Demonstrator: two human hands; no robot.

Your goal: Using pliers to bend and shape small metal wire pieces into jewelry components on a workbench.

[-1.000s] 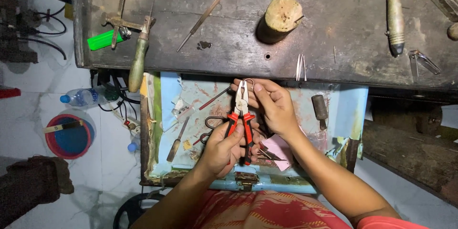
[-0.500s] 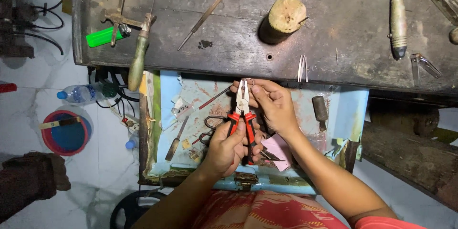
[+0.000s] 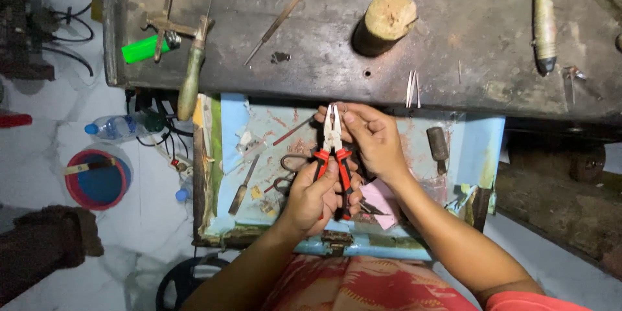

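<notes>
1. Head view: we hold the pliers [image 3: 332, 149] by their red-and-black handles in our left hand [image 3: 315, 195], fingers wrapped tight round both grips, over the open blue drawer [image 3: 483, 149] just below the bench [image 3: 453, 45] edge.
2. Our right hand [image 3: 370, 137] sits at the nose of the pliers, thumb and fingertips pinched together beside the tips, seemingly on something very small.
3. To do this step well, we judge that the left hand should squeeze evenly and keep the pliers steady, while the right hand feeds or turns the piece close to the tips, not far out.
4. We keep both wrists low over the drawer, so that anything dropped lands inside it rather than on the floor.
5. We cannot make out what the right fingertips pinch: it is too small and partly covered by the fingers.
6. Whether the pliers' tips are closed on the piece or only touching it is unclear.
7. The drawer's clutter, a pink scrap [image 3: 379, 197] and dark tools, is partly hidden under our hands.
8. On the bench, the wooden stump [image 3: 383, 21], the green lighter [image 3: 144, 48] and thin files show plainly; the far right edge is cut off.
</notes>
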